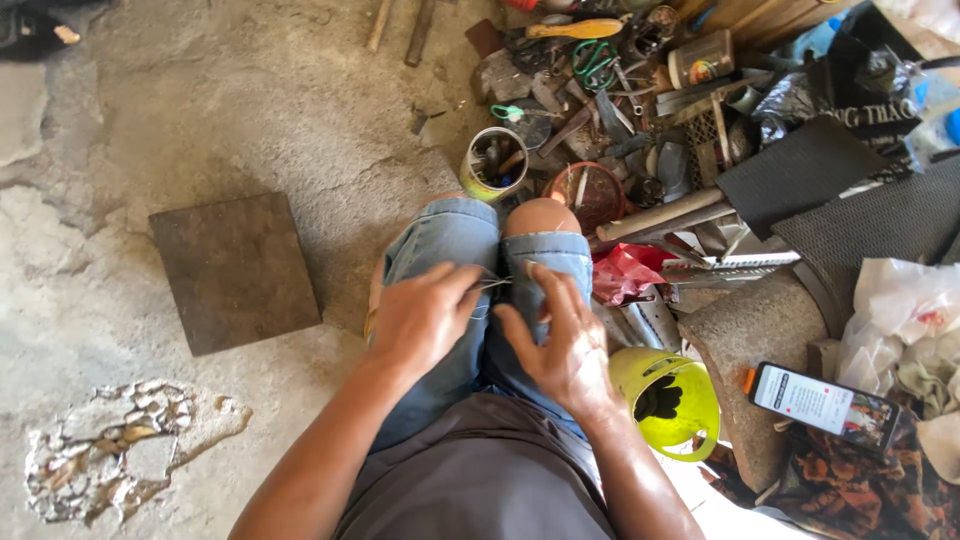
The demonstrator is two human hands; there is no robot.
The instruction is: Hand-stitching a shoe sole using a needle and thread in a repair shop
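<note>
I sit with my knees up in torn blue jeans (450, 240). Both hands rest on my lap. My left hand (420, 318) pinches the end of a thin pale thread or wire (493, 286) that runs toward the right hand. My right hand (560, 340) has its fingers spread and half curled, its fingertips at the thread over the right thigh. Whether the right hand grips the thread is unclear.
A dark square slab (235, 270) lies on the cracked concrete floor at left. A yellow-green tin (493, 165) of tools stands past my knees, beside a heap of scissors, sticks and scrap. A yellow tub (668, 402) and a lit phone (822, 403) sit at right.
</note>
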